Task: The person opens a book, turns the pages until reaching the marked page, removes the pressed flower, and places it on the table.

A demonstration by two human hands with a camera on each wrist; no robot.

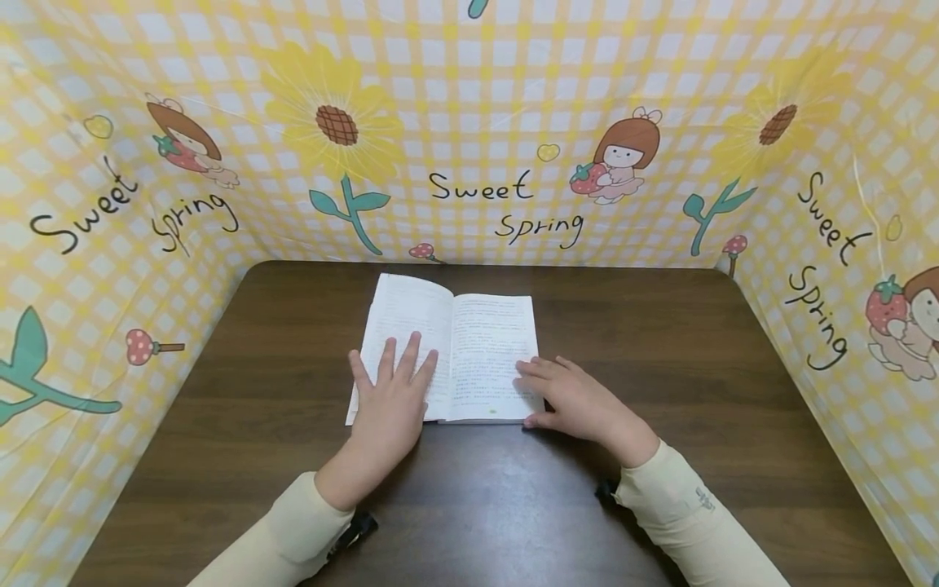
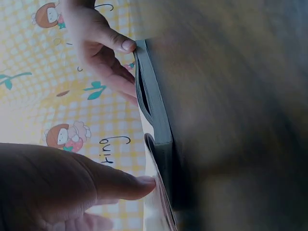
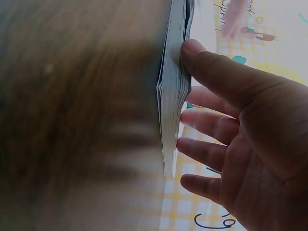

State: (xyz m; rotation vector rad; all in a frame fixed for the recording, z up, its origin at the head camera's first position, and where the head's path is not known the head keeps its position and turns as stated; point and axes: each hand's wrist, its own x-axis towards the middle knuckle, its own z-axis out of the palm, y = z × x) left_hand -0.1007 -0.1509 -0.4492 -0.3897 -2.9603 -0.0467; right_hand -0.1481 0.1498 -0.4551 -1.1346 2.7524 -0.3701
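Observation:
An open book (image 1: 490, 326) with printed text lies flat on the table, its left pages thinner than the right-hand stack. My left hand (image 1: 390, 408) rests on the left page with its fingers spread. In the left wrist view the left thumb touches the page surface near the lower edge. Over the outer lower corner of the right page lies my right hand (image 1: 583, 401), fingers extended onto the paper. The right wrist view shows the right thumb against the top of the page block (image 3: 174, 101) near the corner, with the other fingers along the side edge.
The brown wooden table (image 1: 645, 326) is enclosed at the back and both sides by yellow checked cloth (image 1: 469, 98) printed with sunflowers, cartoon figures and "Sweet Spring". Black straps or devices (image 1: 355, 531) show under both cream sleeves (image 1: 282, 530).

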